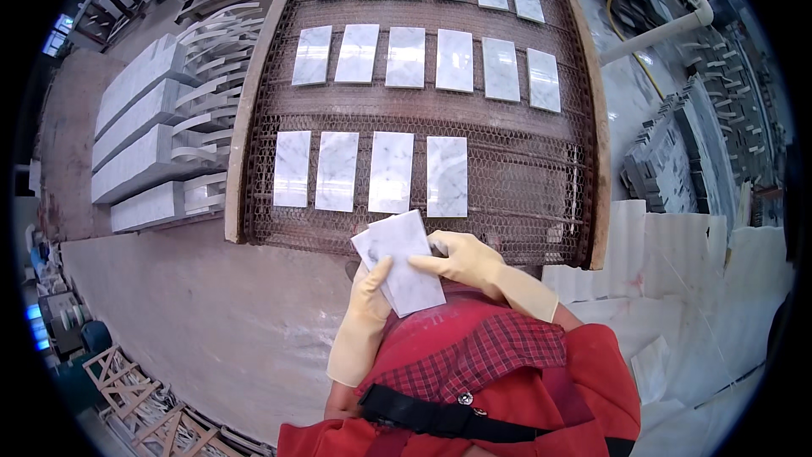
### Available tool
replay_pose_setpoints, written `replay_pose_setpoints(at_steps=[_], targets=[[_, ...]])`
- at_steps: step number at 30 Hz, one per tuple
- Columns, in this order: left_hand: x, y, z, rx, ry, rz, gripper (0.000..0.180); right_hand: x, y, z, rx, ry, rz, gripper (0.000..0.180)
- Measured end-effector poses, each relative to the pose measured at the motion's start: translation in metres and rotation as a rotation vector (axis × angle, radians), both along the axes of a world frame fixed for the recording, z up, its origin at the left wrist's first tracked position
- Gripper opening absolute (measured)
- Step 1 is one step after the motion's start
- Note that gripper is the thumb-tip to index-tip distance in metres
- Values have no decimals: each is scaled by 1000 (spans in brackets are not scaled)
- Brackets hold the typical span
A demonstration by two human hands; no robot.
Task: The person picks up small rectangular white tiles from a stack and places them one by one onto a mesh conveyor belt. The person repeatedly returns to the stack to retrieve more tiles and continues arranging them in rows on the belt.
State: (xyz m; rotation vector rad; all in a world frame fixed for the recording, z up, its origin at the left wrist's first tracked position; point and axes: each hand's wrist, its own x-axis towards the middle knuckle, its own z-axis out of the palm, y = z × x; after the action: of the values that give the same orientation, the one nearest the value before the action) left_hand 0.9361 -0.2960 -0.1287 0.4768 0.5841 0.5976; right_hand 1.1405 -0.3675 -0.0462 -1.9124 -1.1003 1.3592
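Note:
Two white marble tiles [408, 247], one lying askew over the other, are held in front of my body. My left hand [370, 294], in a pale yellow rubber glove, grips their left side with its thumb on the upper tile's face. From the right, my gloved right hand [463, 259] pinches the same tiles, thumb on top and fingers partly hidden beneath. Just beyond the hands is a wire-mesh conveyor belt [524, 190]. Its nearest row has several grey-veined tiles lying flat, the closest being a marble tile [447, 178] ahead of my right hand.
More marble tiles [406, 57] lie in rows farther up the belt. Raised rails [244, 144] edge it on both sides. Stacked pale stone slabs [139, 131] stand at the left, with stone pieces [677, 148] piled at the right. A wooden crate [127, 377] sits at the lower left.

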Motion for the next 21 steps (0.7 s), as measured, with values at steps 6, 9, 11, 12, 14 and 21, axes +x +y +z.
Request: replay_pose_setpoints(at_steps=[6, 9, 11, 12, 14, 21], targets=[[9, 5, -5, -59, 52, 36, 69, -5, -10, -8, 48, 265, -398, 33], [14, 5, -6, -152, -45, 132, 69, 30, -18, -33, 280, 539, -450, 35], [9, 9, -29, -180, -179, 100, 69, 43, -13, -30, 193, 423, -371, 38], [12, 12, -36, -205, -231, 60, 69, 42, -12, -30, 169, 414, -341, 38], [20, 18, -58, -291, -298, -22, 64, 31, -5, -29, 121, 397, -278, 41], [62, 18, -53, -307, -125, -36, 45, 17, -7, -41, 92, 504, -439, 51]])
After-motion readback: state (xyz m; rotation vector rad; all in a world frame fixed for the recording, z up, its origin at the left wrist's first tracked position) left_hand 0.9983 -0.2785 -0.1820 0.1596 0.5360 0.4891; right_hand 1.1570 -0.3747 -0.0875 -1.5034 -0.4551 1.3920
